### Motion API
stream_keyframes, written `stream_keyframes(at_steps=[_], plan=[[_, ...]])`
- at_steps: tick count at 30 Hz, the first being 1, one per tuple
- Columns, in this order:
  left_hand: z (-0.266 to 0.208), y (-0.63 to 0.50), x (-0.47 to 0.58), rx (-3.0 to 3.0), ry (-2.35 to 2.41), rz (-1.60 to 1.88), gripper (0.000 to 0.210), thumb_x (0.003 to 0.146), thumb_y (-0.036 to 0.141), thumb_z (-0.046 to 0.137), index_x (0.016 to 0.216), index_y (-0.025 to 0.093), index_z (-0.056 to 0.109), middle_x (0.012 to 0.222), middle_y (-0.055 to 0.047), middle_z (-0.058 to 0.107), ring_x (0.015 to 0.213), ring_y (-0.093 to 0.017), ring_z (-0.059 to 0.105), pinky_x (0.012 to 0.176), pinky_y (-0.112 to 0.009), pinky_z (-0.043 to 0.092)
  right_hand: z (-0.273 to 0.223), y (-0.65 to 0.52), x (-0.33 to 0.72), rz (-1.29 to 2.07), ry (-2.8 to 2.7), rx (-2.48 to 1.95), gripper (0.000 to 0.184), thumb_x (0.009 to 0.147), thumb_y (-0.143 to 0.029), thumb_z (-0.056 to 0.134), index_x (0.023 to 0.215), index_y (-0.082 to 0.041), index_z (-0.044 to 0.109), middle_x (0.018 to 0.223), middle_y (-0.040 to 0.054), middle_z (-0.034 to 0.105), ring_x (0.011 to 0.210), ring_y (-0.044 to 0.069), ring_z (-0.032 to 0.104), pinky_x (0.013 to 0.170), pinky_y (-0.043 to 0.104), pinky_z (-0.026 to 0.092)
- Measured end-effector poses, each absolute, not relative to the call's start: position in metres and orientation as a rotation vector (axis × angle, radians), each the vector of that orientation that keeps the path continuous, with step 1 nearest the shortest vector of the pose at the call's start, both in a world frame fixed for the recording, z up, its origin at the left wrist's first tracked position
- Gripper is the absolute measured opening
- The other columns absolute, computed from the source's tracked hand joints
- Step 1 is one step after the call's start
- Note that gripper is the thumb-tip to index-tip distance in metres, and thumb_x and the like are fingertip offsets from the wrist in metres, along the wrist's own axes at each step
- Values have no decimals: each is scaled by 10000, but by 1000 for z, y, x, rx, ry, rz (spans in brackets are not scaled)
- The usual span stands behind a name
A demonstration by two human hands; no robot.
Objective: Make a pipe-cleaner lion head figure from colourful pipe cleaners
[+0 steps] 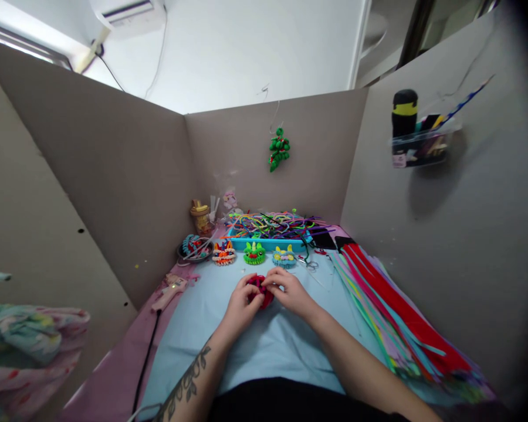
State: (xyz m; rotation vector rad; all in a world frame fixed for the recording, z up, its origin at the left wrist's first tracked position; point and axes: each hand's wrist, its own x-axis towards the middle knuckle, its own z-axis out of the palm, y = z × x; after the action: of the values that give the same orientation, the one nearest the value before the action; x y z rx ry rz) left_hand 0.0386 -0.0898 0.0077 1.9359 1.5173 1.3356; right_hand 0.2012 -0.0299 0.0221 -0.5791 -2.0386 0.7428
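Observation:
Near the middle of the blue cloth [290,351], both my hands are on a small red and dark pink piece [264,296] that looks made of fuzzy pipe cleaner. My left hand [243,302] grips its left side between thumb and fingers. From the right, my right hand [290,291] pinches its upper edge with the fingertips. Fingers hide part of the piece. Just beyond stand three small fuzzy animal-faced figures: an orange and white one [224,253], a green one [254,254] and a blue and yellow one [284,257].
A blue tray [268,244] heaped with pipe cleaners stands behind the figures. Scissors [308,265] lie to its front right. Long pipe cleaner bundles [396,299] cover the right side. On the left are a dark bowl [195,251] and a pink glue gun [169,295] with a black cord.

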Motion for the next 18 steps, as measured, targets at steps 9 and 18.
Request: stream_keyframes(at_steps=[9,18], plan=[[24,-82,28,2221,1477,1145,168,782,96,508,796,204,635,1205,-99,541,1177,-233,502,971,-411,445,23,-24,202,673,-2074,-683,153,788,-127,580,741,-205,703,802,14,532,767,144,547,717,274,458],[6,-81,48,2122,1753,1259,190,811,95,455,790,197,615,1156,-108,547,1083,-241,542,930,-443,465,11,-36,198,464,-2090,-657,202,859,-127,491,793,-215,661,821,38,557,841,188,512,790,327,440]])
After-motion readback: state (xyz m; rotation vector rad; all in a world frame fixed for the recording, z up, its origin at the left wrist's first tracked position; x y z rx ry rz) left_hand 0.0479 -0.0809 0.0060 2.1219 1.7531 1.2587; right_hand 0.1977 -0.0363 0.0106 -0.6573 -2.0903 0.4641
